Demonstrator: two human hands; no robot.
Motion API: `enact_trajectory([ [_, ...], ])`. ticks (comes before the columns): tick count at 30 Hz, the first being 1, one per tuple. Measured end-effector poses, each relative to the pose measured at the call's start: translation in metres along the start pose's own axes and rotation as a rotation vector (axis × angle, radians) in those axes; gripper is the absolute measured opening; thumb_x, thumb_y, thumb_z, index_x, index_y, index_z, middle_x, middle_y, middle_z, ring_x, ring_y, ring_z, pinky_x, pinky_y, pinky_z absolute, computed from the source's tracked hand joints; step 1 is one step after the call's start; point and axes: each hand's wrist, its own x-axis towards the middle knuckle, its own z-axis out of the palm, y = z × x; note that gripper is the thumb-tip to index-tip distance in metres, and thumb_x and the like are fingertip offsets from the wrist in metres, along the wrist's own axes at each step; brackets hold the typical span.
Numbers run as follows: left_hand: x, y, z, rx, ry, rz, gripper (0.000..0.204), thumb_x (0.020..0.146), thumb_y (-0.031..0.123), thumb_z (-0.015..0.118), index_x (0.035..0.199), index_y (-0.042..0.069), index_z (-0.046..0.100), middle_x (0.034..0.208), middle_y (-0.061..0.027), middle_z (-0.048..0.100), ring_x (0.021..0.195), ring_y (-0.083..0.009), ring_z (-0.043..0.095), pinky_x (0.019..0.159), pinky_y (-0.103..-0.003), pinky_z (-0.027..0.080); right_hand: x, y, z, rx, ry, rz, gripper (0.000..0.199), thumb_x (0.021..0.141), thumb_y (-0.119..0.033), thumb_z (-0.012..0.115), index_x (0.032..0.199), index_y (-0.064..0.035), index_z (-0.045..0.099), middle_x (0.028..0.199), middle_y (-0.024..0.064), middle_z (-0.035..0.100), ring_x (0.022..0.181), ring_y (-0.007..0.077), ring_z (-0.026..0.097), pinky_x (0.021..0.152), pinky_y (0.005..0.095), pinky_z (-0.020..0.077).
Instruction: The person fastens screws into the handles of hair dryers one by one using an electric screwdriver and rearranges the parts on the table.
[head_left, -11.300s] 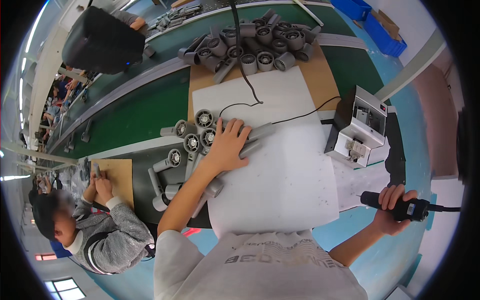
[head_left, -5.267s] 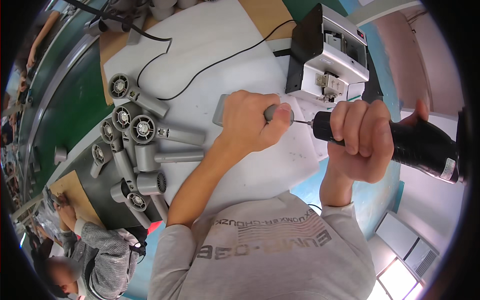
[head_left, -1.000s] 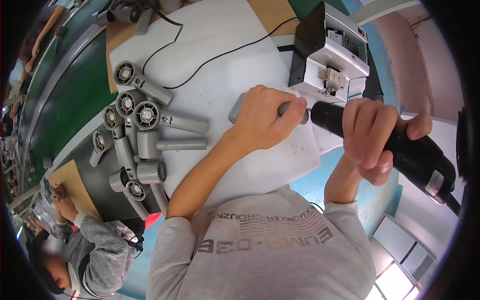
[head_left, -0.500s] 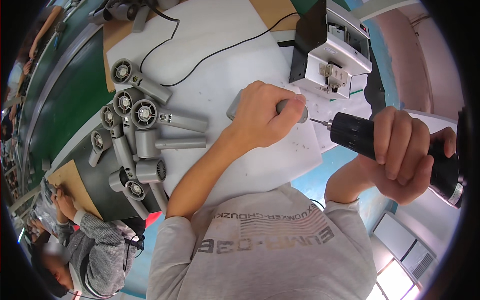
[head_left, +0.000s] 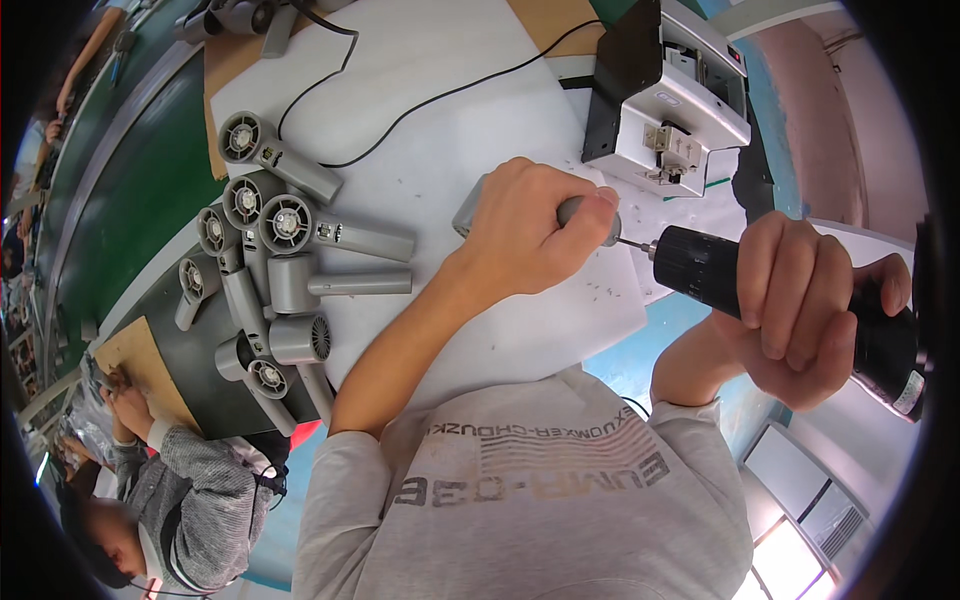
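My left hand [head_left: 530, 228] is closed around a grey hair dryer [head_left: 467, 212] above the white-covered bench, hiding most of it. The dryer's handle end shows past my thumb, facing right. In my right hand [head_left: 800, 305] is a black electric screwdriver [head_left: 695, 266], gripped with the fingers wrapped round its body. The bit points left and its tip meets the handle end of the dryer; a screw there is too small to make out.
Several grey hair dryers [head_left: 292, 283] lie in a cluster on the left. A silver and black machine [head_left: 660, 105] stands at the far right. A black cable [head_left: 430, 103] crosses the white sheet [head_left: 450, 340]. Further left, a person in a grey top [head_left: 205, 500] sits at the bench.
The screwdriver has shifted slightly left, and its bit has gone from just short of the dryer's handle end to touching it. My left hand has stayed nearly still.
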Motion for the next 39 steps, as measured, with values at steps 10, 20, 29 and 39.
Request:
enact_trajectory([
  [10,0.002,-0.003,-0.002,0.079,-0.004,-0.006,0.032,0.081,0.021,0.054,0.053,0.005,0.059,0.041,-0.0079,0.043,0.038,-0.0299,0.041,0.043,-0.036,0.035,0.003,0.007,-0.007,0.031,-0.076,0.029,0.026,0.082,-0.014,0.059,0.105,-0.0169,0.048,0.054,-0.0064,0.054,0.042,0.001,0.052,0.046,0.0167,0.0452],
  [20,0.003,-0.001,-0.001,0.025,0.038,-0.032,0.033,0.081,0.022,0.055,0.052,0.006,0.058,0.041,-0.0079,0.042,0.038,-0.0296,0.041,0.043,-0.036,0.035,0.002,0.005,-0.007,-0.042,-0.11,0.074,0.026,0.081,-0.02,0.064,0.104,-0.02,0.053,0.054,-0.0064,0.053,0.044,0.0023,0.053,0.052,0.0164,0.0482],
  [29,-0.005,0.001,0.004,-0.039,0.01,-0.087,0.039,0.084,0.024,0.052,0.051,0.004,0.055,0.04,-0.0083,0.04,0.037,-0.0265,0.038,0.044,-0.037,0.033,0.004,0.013,-0.02,0.268,-0.085,0.041,0.046,0.087,-0.014,0.059,0.131,-0.0111,0.045,0.061,-0.0051,0.053,0.05,0.0022,0.053,0.052,0.0177,0.0426],
  [39,0.002,0.01,0.0,-0.152,-0.009,-0.231,0.045,0.09,0.027,0.049,0.054,0.0,0.052,0.044,-0.0113,0.045,0.041,-0.0255,0.041,0.047,-0.037,0.036,0.008,0.005,-0.001,0.295,0.108,0.045,0.04,0.097,-0.023,0.049,0.131,-0.0033,0.046,0.065,-0.0059,0.042,0.056,0.0034,0.041,0.06,0.0223,0.0357],
])
